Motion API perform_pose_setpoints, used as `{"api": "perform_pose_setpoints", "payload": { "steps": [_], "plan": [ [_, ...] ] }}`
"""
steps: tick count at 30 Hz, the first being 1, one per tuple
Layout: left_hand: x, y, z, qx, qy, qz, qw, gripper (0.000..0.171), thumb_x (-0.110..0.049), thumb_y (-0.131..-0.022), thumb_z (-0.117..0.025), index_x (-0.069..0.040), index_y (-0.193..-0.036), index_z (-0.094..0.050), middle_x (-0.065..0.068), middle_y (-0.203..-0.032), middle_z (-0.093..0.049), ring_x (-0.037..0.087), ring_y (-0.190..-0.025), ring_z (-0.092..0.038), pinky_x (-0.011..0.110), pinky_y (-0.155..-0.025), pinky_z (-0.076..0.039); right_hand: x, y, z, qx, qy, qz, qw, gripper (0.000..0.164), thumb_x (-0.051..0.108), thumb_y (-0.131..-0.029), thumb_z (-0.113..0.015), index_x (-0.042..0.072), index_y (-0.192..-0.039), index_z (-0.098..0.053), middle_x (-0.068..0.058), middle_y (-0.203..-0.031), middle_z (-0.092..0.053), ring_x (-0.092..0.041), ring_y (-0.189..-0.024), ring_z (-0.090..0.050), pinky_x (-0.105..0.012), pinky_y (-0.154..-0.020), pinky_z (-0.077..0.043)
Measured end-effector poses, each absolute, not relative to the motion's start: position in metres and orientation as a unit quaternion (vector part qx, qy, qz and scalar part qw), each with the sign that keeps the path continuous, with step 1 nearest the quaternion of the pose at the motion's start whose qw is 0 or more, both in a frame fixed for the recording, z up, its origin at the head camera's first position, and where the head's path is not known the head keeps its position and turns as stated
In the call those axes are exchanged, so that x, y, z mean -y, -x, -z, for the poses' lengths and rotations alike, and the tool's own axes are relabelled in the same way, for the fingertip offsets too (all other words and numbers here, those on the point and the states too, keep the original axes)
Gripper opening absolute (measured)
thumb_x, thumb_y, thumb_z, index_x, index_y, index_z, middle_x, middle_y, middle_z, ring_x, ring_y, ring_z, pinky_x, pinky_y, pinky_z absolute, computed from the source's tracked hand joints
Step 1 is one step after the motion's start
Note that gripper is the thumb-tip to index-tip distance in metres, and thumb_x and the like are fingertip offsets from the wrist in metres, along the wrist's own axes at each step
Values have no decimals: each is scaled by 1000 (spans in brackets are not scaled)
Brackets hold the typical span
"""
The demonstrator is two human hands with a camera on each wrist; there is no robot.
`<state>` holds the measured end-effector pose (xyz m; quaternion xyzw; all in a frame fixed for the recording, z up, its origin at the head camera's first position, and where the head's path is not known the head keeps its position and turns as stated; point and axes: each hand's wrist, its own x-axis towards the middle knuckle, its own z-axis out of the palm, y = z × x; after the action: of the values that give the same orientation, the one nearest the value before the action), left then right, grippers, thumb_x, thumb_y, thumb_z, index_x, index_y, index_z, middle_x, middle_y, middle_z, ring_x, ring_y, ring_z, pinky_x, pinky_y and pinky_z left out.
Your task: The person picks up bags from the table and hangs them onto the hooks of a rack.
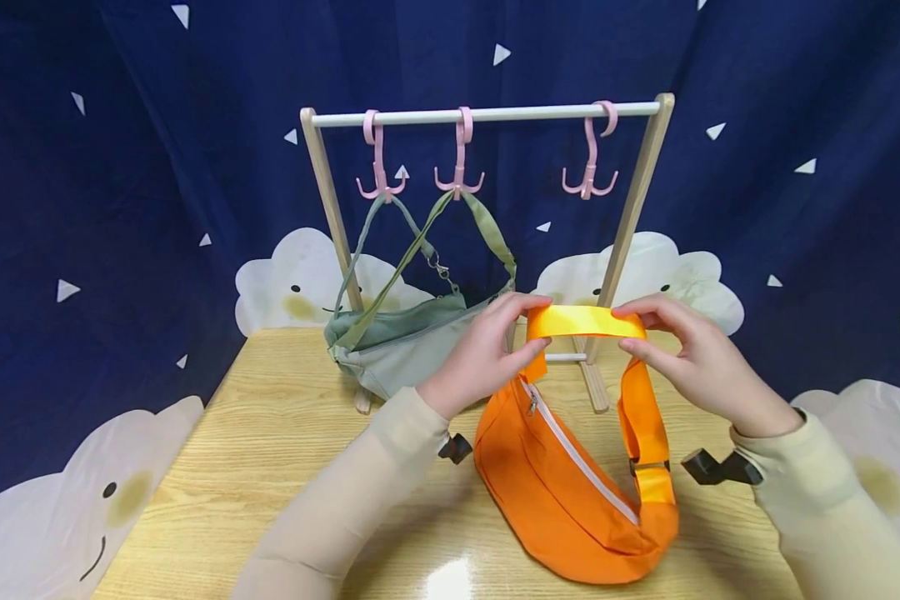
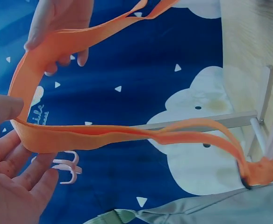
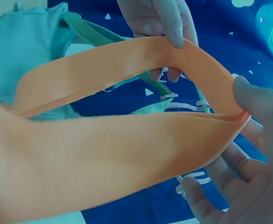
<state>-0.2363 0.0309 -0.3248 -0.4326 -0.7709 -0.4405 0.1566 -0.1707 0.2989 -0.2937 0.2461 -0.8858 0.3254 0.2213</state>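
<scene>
An orange sling bag (image 1: 562, 492) with a pale zipper hangs tilted over the front of the table, below both hands. Its strap (image 1: 587, 321) is stretched in a loop between them. My left hand (image 1: 495, 346) pinches the strap's left bend between thumb and fingers. The right bend is pinched by my right hand (image 1: 690, 358) in the same way. In the left wrist view the left hand (image 2: 19, 172) has its thumb on the strap (image 2: 75, 140). Thumb and fingers of the right hand (image 3: 248, 154) grip the strap (image 3: 127, 144) in the right wrist view.
A wooden rack (image 1: 630, 208) with a white rail (image 1: 525, 113) stands behind the bag. Two pink hooks at left carry a teal bag (image 1: 412, 321) and a grey-green bag (image 1: 412, 358). Another pink hook (image 1: 589, 162) hangs bare at right. A dark blue curtain (image 1: 142, 192) is behind.
</scene>
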Motion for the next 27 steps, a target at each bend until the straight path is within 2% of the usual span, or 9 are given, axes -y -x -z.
{"api": "perform_pose_setpoints", "payload": {
  "steps": [9, 19, 27],
  "plan": [
    [-32, 237, 307, 770, 426, 447, 161, 44, -9, -96, -73, -6, -137, -58, 6, -127, -62, 16, -112, -57, 17, -104, -47, -298, 174, 281, 871, -246, -361, 226, 33, -4, -92, -72, 3, -125, -67, 17, -111, -63, 4, -101, -59, -4, -90, -46],
    [-31, 240, 287, 764, 424, 451, 182, 41, -6, -94, -74, -3, -134, -60, 9, -120, -63, 18, -103, -56, 20, -95, -50, -296, 180, 262, 881, -219, -369, 202, 30, 4, -97, -69, 7, -127, -66, 18, -116, -61, 1, -98, -60, -5, -83, -49],
    [-31, 245, 277, 757, 425, 460, 188, 41, -9, -94, -75, -3, -133, -62, 9, -124, -65, 18, -107, -58, 22, -95, -51, -296, 183, 247, 887, -209, -356, 209, 28, 6, -99, -68, 8, -126, -66, 16, -112, -61, -3, -92, -59, -9, -74, -50]
  ]
}}
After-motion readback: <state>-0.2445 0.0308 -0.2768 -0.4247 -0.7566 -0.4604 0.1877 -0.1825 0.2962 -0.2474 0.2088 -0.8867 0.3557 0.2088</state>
